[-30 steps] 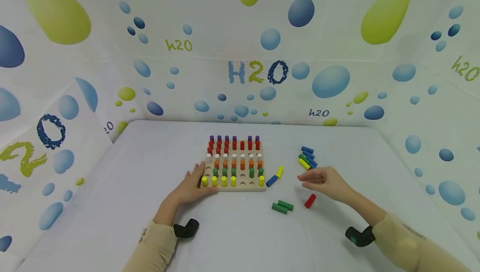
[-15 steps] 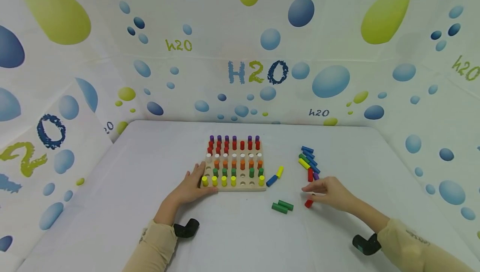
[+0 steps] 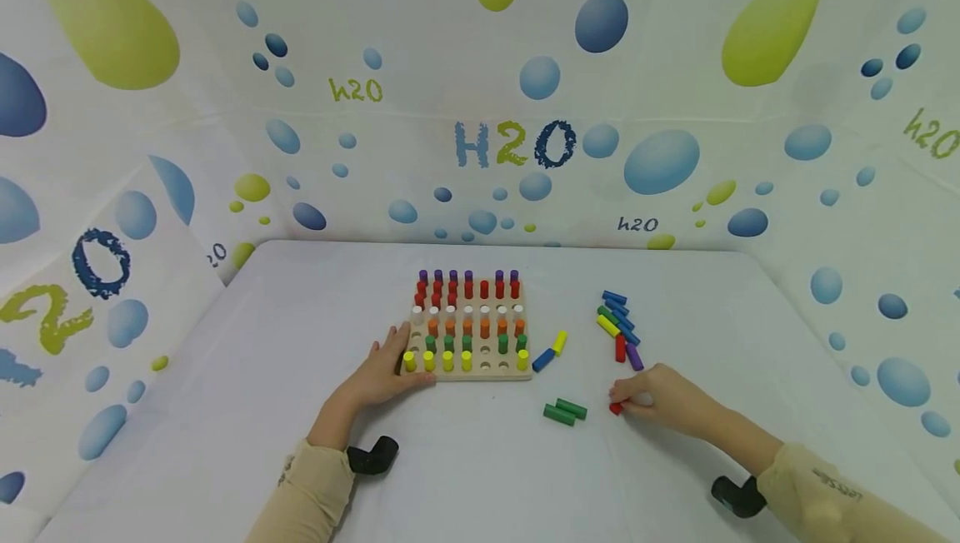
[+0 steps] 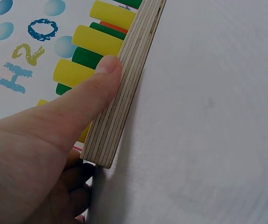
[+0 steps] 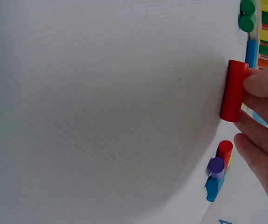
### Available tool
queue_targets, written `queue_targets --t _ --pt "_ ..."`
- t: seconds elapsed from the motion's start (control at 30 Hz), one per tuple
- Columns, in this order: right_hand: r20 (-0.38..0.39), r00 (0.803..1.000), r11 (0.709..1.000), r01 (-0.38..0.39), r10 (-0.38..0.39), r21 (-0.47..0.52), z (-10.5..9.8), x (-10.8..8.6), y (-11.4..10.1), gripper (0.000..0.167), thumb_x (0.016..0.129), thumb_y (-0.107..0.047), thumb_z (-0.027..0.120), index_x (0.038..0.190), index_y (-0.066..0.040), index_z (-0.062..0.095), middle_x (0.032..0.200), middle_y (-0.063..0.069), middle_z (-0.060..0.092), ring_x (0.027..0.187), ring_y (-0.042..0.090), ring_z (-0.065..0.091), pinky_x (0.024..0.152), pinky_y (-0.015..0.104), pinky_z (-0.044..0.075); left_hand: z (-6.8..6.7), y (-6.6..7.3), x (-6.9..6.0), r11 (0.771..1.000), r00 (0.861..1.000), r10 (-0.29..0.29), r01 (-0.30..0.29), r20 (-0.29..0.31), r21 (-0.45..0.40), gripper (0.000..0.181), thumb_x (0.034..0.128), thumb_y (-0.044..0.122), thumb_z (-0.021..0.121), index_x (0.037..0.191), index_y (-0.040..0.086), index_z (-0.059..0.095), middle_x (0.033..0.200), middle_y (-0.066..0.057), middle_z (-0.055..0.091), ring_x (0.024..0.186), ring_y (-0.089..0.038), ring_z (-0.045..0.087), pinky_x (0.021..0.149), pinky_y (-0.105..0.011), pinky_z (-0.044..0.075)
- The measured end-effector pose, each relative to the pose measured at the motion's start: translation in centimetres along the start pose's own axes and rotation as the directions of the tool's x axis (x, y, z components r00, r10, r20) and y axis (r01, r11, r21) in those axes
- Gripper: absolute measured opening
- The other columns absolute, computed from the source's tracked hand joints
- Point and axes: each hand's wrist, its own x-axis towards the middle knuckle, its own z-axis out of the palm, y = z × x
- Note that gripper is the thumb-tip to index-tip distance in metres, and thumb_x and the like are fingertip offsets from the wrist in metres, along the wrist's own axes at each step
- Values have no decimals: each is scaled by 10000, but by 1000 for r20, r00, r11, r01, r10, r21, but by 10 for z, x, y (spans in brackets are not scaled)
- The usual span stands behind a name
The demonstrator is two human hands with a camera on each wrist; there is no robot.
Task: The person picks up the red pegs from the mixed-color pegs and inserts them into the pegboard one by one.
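My left hand (image 3: 382,372) holds the near-left corner of a wooden pegboard (image 3: 457,376), which bears rows of coloured pegs. In the left wrist view the thumb (image 4: 108,65) lies against the board's layered edge (image 4: 120,107), and the other fingers are around the corner, partly hidden. My right hand (image 3: 667,397) is low over the table, with thumb and fingers pinching a red peg (image 5: 234,91). In the head view the hand hides most of that red peg (image 3: 616,408).
Two green pegs (image 3: 565,411) lie left of the right hand. Beyond it are another red peg (image 3: 620,349), a purple peg (image 3: 634,356), and a cluster of blue (image 3: 620,310), green and yellow pegs. A blue peg (image 3: 543,361) and a yellow peg (image 3: 560,343) lie beside the board.
My right hand has come down and toward me, onto the red peg. The farther red peg and the purple peg, hidden before, show now. The left hand and board stay put.
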Motion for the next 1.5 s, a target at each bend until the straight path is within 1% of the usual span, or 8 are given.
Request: queue_targets --t 0.13,0.3,0.57,0.83,0.97,1.07,1.2,1.5 --pt "40 999 996 30 -26 -81 0 -2 -4 185 811 -40 719 990 -69 755 998 69 732 968 249 687 800 350 565 1 0 0 1000 1000 4 -4 2 -9 1061 810 508 691 1516 6 79 1573 -213 56 1447 -379 -20 1164 -523 -18" --pt "91 996 991 11 1 -131 1 -1 -8 230 797 -72 744 1027 -70 742 1017 62 729 980 240 684 788 316 567 1 -1 1 1000 1000 -2 2 9 -8 1074 804 537 683 1519 16 74 1576 -203 49 1450 -369 -24 1165 -519 -21" --pt "100 994 979 50 -31 -198 3 1 -12 217 778 -70 763 992 -69 729 955 47 737 855 164 702 721 250 574 1 -3 4 1000 1000 3 -3 5 0 1073 806 538 681 1516 4 79 1574 -212 56 1447 -378 -22 1163 -523 -21" --pt "46 998 998 -47 49 -34 -3 1 -9 181 833 -125 721 1006 -70 718 933 -2 723 812 75 635 731 227 563 1 -2 3 1000 1000 8 -8 7 -1 1068 811 529 681 1514 -3 78 1573 -213 60 1448 -374 -20 1163 -523 -27" --pt "-3 999 998 -49 49 32 -4 1 -4 189 845 -119 708 1026 -66 703 960 19 720 830 99 633 750 234 561 2 -2 3 1000 1000 5 -5 7 5 1067 809 533 680 1515 2 80 1574 -209 63 1449 -371 -16 1164 -522 -23" --pt "-39 998 996 -42 45 75 -4 2 -1 191 848 -101 701 1034 -56 688 984 45 723 895 170 673 793 294 569 2 -2 3 1000 1000 0 0 4 4 1071 805 536 682 1517 8 81 1575 -207 63 1449 -373 -16 1164 -523 -19" --pt "-69 996 986 -37 49 160 -3 2 3 196 856 -93 692 1042 -34 672 1005 79 721 970 259 680 814 368 560 1 -2 3 1000 1000 -5 5 2 1 1076 800 538 686 1519 15 80 1574 -211 56 1447 -380 -19 1162 -527 -18" --pt "-99 988 949 -80 115 306 -2 5 6 205 892 -94 656 1072 3 646 1027 133 710 958 253 684 804 324 565 1 -1 1 1000 1000 -5 5 -2 -1 1080 794 530 696 1516 7 86 1572 -213 66 1446 -384 -12 1162 -529 -8"
